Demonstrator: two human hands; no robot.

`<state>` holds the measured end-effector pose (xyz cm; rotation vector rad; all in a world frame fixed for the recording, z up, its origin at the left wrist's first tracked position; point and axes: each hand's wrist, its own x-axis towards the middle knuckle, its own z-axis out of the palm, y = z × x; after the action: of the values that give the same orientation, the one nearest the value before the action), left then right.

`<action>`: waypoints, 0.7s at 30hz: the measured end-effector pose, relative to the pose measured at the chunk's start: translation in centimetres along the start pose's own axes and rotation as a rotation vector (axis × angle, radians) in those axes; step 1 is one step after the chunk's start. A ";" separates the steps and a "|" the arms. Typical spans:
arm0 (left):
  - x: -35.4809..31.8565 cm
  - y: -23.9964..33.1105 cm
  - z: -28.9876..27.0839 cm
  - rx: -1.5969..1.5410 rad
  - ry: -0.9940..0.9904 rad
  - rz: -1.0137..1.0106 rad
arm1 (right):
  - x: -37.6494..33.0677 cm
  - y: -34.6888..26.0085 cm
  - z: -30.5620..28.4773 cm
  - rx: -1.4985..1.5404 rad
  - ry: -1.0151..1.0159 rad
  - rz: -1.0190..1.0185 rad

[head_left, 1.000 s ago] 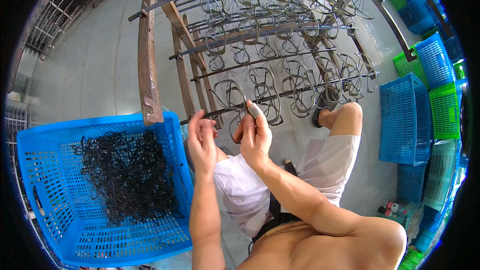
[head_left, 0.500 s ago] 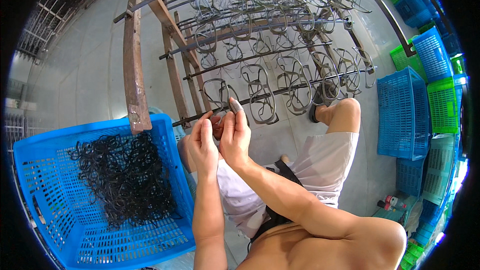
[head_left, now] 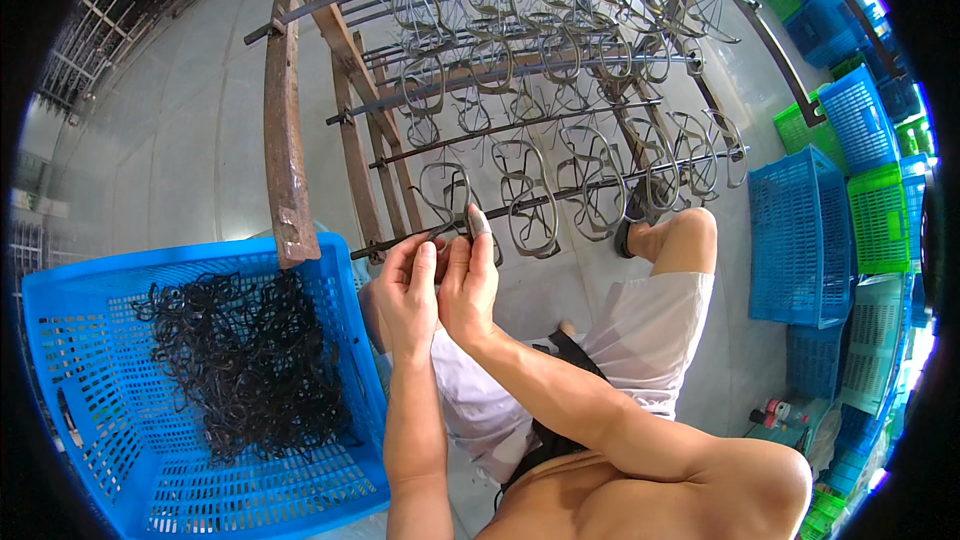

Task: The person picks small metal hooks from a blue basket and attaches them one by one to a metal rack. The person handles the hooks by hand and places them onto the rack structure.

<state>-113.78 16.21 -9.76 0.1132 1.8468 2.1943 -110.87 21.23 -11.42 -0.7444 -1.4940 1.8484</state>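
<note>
Both my hands are together at the near left end of a rack's lowest rod, at the bottom of a grey looped frame shaped like a pair of spectacles. My left hand has its fingers curled in, and what they pinch is hidden behind them. My right hand pinches the lower part of the looped frame; a grey cover wraps one fingertip. Other grey looped frames hang along the same rod, to the right.
At the left stands a blue plastic basket holding a heap of thin black curved pieces. The rack's wooden post rises beside it. More rods with looped frames lie farther off. Blue crates and green crates are stacked at the right.
The view has shifted slightly, so the rack sits a little farther right. My hands stay close together at the same looped frame, with the left fingers curled in more.
</note>
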 end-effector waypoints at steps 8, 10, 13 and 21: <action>0.0 0.3 0.1 0.013 -0.035 0.004 | 0.4 -0.4 -0.3 0.051 -0.007 0.014; 0.0 0.4 0.1 -0.005 -0.037 -0.003 | 0.5 -0.4 -0.4 0.054 -0.002 0.040; 0.0 0.3 -0.2 0.003 -0.067 0.024 | 0.5 -0.2 -0.3 0.065 -0.022 0.022; 0.8 -0.6 -1.5 -0.294 0.038 -0.218 | 0.3 0.1 0.0 -0.212 -0.118 -0.102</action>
<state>-114.80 15.13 -10.72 -0.1800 1.4542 2.2931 -111.06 21.47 -11.55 -0.6521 -1.7900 1.7011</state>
